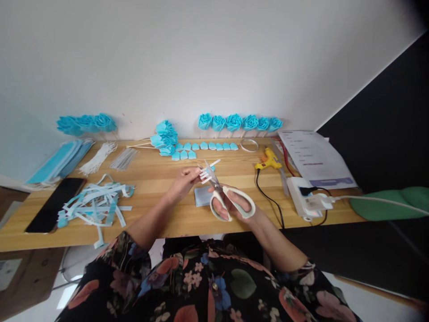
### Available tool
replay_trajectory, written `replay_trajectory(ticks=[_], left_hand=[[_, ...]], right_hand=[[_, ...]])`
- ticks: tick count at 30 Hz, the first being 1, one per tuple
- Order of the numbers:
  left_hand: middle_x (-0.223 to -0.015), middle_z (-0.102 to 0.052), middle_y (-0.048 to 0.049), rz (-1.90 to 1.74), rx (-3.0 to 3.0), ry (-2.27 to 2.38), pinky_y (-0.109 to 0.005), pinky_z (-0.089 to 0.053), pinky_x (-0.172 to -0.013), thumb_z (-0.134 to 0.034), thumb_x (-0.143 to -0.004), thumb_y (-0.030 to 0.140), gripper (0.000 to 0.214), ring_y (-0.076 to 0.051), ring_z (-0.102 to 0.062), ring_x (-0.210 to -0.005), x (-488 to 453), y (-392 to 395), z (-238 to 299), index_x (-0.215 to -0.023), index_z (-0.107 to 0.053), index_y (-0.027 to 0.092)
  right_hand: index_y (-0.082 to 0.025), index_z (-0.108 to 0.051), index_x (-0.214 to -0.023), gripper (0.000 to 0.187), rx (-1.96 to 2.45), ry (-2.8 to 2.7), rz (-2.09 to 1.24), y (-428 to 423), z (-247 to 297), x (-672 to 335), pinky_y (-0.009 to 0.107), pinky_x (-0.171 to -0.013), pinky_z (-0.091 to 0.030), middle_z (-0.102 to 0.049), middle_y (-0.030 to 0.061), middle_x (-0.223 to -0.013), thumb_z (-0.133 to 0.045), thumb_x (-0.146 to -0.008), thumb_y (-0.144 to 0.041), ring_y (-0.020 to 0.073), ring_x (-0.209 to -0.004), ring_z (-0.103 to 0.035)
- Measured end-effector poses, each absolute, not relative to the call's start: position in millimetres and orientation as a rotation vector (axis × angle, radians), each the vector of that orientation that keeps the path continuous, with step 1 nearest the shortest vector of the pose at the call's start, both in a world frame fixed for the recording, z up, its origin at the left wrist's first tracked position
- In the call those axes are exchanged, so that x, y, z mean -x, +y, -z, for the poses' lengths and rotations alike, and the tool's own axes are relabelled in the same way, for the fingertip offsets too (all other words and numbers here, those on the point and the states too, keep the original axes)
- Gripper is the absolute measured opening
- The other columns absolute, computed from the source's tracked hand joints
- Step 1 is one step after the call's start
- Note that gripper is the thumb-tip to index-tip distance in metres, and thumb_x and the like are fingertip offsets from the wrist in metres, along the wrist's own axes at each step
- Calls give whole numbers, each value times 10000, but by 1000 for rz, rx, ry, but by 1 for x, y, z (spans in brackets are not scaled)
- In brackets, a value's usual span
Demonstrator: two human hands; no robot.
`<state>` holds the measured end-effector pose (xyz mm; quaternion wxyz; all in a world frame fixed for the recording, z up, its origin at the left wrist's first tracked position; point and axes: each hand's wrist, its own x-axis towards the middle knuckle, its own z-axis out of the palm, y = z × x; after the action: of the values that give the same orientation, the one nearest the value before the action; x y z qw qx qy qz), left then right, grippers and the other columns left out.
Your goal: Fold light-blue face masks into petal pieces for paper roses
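Observation:
My left hand [185, 180] pinches a small bunch of narrow white strips [205, 175] between thumb and fingers above the middle of the table. In my right hand [237, 199] are scissors with white handles [247, 212], fingers through the loops. The scissor blades are parted and reach across the strips, one strip sticking out beyond them. Below the hands lies a pale folded sheet [201, 198], partly covered by my right hand. Small blue folded pieces [212, 146] are lined up in rows behind my hands.
Blue flowers on sticks [233, 121] stand along the wall. At left are blue face masks [60, 162], white cords [98, 158], thin wires [124, 159], a phone [55, 205] and cut strips [95, 201]. Rightward are a tape roll [249, 145], yellow glue gun [269, 159] and power strip [299, 197].

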<state>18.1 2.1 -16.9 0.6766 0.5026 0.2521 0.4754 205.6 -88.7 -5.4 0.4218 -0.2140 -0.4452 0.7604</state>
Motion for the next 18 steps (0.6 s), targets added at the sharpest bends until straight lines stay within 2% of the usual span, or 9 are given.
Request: replay_trajectory(ticks=[4,8,13,18], left_hand=[[-530,-381,24,-1095,-1212,549,-262,-241,-552,-745,-740,615,566,-97,-334,-550,-17,2,17,-493,-532,153],[-525,-404,17,-1099,-1192,530,-268,-220,-546,-738,-750,605,523,-99,-313,-539,-17,-1,13,-523,-590,157],[-562,-498,-5,-1089,-1160,518,-279,-320,-586,-694,-803,539,429,-118,-396,-562,-17,-3,8,-599,-662,163],[-742,-655,-39,-1045,-1211,532,-296,-431,-757,-748,-792,409,241,-169,-573,-752,-16,-2,6,-740,-741,174]], right_hand=[[-180,-612,-1115,452,500,-1027,-1974,-89,5,-203,205,-396,-345,-564,-23,-683,-581,-902,-579,68,-441,-429],[-190,-631,-1034,445,524,-953,-2028,-89,1,-200,192,-355,-280,-498,-45,-640,-625,-861,-600,47,-408,-327],[-183,-648,-989,478,531,-886,-2060,-88,1,-200,178,-306,-253,-488,-62,-601,-687,-800,-620,37,-378,-260],[-171,-657,-1048,528,566,-862,-2062,-88,4,-201,163,-307,-263,-493,-74,-591,-721,-772,-617,30,-382,-272]])
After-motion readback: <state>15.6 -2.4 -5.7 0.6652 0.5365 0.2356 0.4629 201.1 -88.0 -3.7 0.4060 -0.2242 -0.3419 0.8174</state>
